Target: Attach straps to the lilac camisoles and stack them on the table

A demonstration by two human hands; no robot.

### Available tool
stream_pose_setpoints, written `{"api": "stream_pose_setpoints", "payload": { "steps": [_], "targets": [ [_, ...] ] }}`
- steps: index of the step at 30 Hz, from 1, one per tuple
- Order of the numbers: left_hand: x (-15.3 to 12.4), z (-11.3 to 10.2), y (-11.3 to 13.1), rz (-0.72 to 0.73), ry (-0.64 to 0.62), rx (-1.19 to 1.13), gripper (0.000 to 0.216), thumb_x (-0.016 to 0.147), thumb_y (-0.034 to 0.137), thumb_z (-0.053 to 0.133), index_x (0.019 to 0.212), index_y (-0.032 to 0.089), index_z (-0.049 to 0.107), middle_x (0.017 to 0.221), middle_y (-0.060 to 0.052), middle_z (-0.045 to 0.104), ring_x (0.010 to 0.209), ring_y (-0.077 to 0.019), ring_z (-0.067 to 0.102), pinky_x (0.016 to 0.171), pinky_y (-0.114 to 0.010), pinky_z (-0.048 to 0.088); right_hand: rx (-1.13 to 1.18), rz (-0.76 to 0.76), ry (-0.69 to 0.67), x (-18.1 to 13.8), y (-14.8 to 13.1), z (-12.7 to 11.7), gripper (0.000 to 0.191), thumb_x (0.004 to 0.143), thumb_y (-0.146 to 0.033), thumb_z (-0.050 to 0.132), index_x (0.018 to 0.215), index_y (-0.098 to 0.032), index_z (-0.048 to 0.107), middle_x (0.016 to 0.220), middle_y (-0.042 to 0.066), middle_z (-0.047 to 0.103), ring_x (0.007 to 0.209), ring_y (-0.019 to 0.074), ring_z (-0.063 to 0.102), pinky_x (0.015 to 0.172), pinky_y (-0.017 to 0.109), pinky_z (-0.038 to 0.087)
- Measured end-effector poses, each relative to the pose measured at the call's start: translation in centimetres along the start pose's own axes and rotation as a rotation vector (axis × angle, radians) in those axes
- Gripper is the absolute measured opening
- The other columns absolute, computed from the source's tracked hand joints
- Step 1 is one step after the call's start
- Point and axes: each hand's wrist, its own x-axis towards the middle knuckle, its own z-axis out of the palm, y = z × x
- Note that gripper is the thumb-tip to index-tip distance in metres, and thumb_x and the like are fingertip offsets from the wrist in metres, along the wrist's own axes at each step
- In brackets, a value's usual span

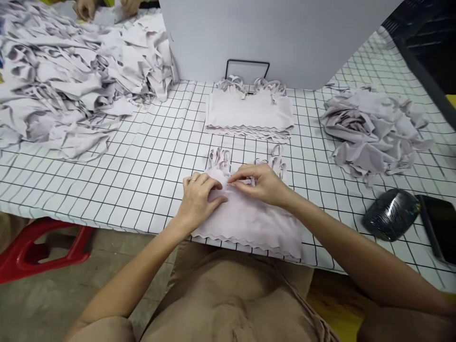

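A pale lilac strappy top (pixel 249 223) lies flat at the near edge of the grid-patterned table (pixel 142 156), its scalloped hem hanging over the edge. My left hand (pixel 197 197), with a ring on one finger, presses on the top's upper left part with fingers curled. My right hand (pixel 260 183) pinches the fabric at the top's neckline, fingertips close to the left hand's. Straps (pixel 219 159) stick out beyond both hands.
A neat stack of folded tops (pixel 249 114) sits mid-table before a grey board (pixel 270 33). Large heap of the same garments (pixel 71 80) at left, smaller heap (pixel 374 128) at right. Another person's hands (pixel 85 8) at far left. Dark oval object (pixel 390 213), phone (pixel 440 228), red stool (pixel 39 247).
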Motion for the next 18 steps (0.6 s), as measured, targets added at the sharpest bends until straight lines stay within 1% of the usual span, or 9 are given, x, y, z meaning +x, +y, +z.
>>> {"api": "stream_pose_setpoints", "payload": {
  "steps": [3,5,7,9,13,18],
  "targets": [
    [0.1,0.2,0.0,0.026,-0.011,0.004,0.017,0.082,0.027,0.080,0.085,0.021,0.065,0.088,-0.001,0.069,0.093,-0.0230,0.056,0.085,-0.040,0.031,-0.173,-0.088,0.010,-0.4,0.8,0.6,0.013,0.090,-0.020,0.062,0.083,-0.021,0.072,0.075,0.003,0.071,0.078,0.0193,0.061,0.081,0.040,0.043],
    [0.2,0.4,-0.1,0.050,-0.005,-0.019,0.015,0.082,0.027,0.080,0.083,0.020,0.066,0.082,0.001,0.069,0.089,-0.0215,0.056,0.085,-0.040,0.029,-0.216,-0.110,0.021,-0.5,1.0,1.0,0.012,0.092,-0.020,0.060,0.084,-0.021,0.069,0.080,0.004,0.070,0.088,0.0223,0.058,0.085,0.043,0.040],
    [0.2,0.6,-0.3,0.071,0.023,-0.041,0.014,0.082,0.027,0.081,0.082,0.021,0.068,0.077,0.002,0.067,0.085,-0.0201,0.056,0.085,-0.040,0.027,-0.198,-0.123,0.026,-0.7,1.0,1.5,0.011,0.094,-0.020,0.059,0.087,-0.022,0.067,0.088,0.005,0.070,0.098,0.0245,0.055,0.088,0.044,0.039],
    [0.2,0.8,-0.4,0.085,0.057,-0.055,0.013,0.082,0.027,0.081,0.080,0.021,0.070,0.072,0.003,0.065,0.081,-0.0188,0.055,0.087,-0.040,0.027,-0.164,-0.130,0.031,-0.8,1.0,1.9,0.010,0.095,-0.020,0.059,0.087,-0.022,0.065,0.090,0.006,0.069,0.103,0.0254,0.053,0.091,0.045,0.039],
    [0.2,1.2,-0.6,0.087,0.073,-0.057,0.012,0.085,0.027,0.077,0.076,0.021,0.070,0.065,0.004,0.061,0.075,-0.0169,0.053,0.087,-0.039,0.028,-0.114,-0.115,0.073,-1.1,1.1,2.7,0.011,0.095,-0.021,0.060,0.085,-0.022,0.065,0.087,0.006,0.067,0.101,0.0253,0.051,0.092,0.046,0.039],
    [0.1,1.3,-0.5,0.104,0.085,-0.070,0.012,0.087,0.024,0.073,0.076,0.022,0.070,0.064,0.004,0.060,0.073,-0.0163,0.052,0.087,-0.039,0.028,-0.058,-0.104,0.140,-1.3,1.1,3.0,0.011,0.094,-0.019,0.061,0.084,-0.022,0.065,0.084,0.005,0.065,0.097,0.0242,0.051,0.090,0.045,0.042]
  ]
}}
